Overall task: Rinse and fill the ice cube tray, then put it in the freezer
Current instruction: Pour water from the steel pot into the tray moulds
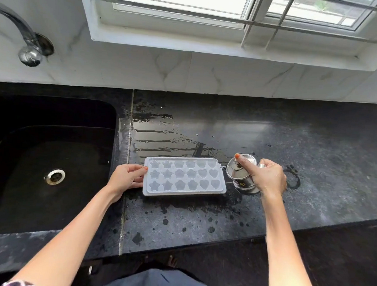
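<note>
A white ice cube tray (184, 176) with star, flower and heart moulds lies flat on the black countertop (316, 151), just right of the sink. My left hand (126, 178) grips its left short edge. My right hand (266, 178) holds a small steel jug (240, 175) tilted toward the tray's right end, forefinger pressed on its lid. The jug's spout sits at the tray's far right corner. I cannot tell whether water is flowing.
A black sink (48, 159) with a steel drain (54, 176) fills the left. A curved tap (23, 35) comes out of the wall above it. Puddles and drops wet the counter behind and in front of the tray. The counter's front edge runs just below my forearms.
</note>
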### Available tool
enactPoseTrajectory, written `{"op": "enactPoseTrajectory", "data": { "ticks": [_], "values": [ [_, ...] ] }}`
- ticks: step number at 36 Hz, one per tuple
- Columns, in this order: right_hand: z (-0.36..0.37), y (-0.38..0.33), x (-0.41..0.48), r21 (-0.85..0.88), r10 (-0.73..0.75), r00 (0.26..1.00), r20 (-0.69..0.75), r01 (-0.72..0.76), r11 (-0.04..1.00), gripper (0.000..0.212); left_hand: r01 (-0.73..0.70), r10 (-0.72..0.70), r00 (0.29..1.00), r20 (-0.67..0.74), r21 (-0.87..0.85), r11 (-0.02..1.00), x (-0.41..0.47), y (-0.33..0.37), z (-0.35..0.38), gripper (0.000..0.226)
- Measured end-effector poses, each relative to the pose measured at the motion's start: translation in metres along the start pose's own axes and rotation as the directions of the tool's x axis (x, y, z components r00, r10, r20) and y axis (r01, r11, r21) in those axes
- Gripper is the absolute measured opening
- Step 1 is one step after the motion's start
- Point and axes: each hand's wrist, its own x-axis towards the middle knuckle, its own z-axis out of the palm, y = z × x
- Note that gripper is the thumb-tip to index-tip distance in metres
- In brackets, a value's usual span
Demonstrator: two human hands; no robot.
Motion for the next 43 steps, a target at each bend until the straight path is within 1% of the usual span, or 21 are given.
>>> {"op": "enactPoseTrajectory", "data": {
  "ticks": [22, 35, 43],
  "values": [
    [-0.004, -0.004, -0.006, 0.007, 0.007, 0.999, 0.032, -0.008, 1.000, 0.076, 0.006, -0.005, 1.000, 0.015, -0.017, 1.000, 0.004, -0.003, -0.001, 0.014],
    [-0.007, 0.001, -0.009, 0.075, 0.035, 0.998, 0.049, -0.038, 0.996, 0.076, 0.007, -0.007, 1.000, 0.016, -0.013, 1.000, 0.005, -0.005, -0.003, 0.016],
    [-0.010, 0.014, -0.017, -0.007, 0.025, 0.998, 0.060, -0.025, 1.000, 0.074, -0.001, 0.002, 1.000, 0.025, -0.018, 1.000, 0.004, -0.005, -0.002, 0.014]
  ]
}}
